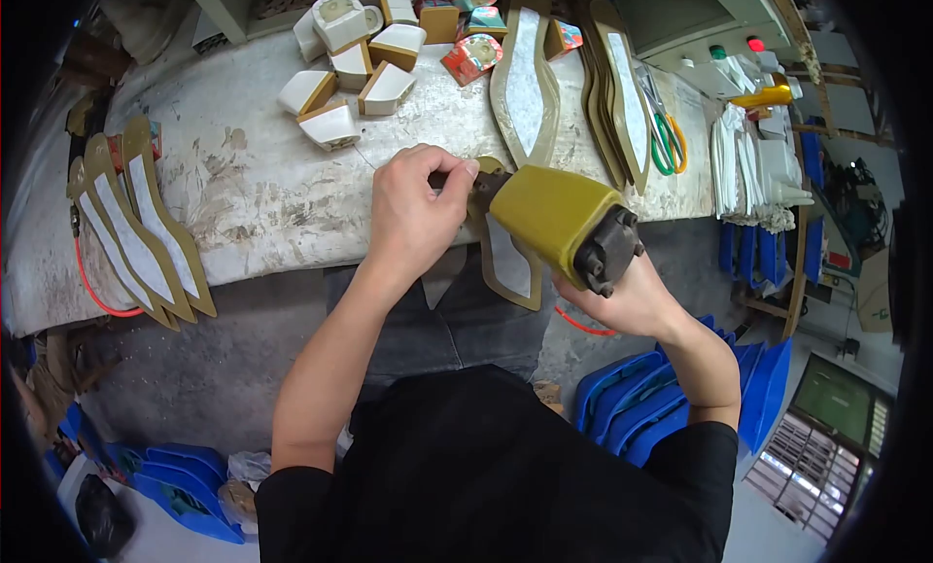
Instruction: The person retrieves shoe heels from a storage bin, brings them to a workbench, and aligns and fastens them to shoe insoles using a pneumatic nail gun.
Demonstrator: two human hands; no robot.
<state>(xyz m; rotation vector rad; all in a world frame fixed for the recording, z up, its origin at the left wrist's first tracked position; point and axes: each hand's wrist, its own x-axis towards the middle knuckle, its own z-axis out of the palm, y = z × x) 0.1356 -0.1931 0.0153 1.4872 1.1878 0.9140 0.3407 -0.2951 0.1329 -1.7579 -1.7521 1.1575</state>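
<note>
A: Two hands engaged. Grips?

B: Right hand (632, 296) wrapped around the yellow tool (554, 208), fingers partly hidden. Left hand (418, 198) curled to a pinch beside the dark nose (489, 186) of the tool; contents of pinch, if any: cannot tell.

A: Location of insole?

B: Beneath the tool, with lower end (510, 271) past the near edge of the tabletop (233, 208).

A: Likely faults?

B: Possible nip to left fingertips, from any slip of so near a nose. Possible skewed or bent insole, from pressure on an overhanging part. Possible misplacement, from sight blocked by bulky tool body.
</note>
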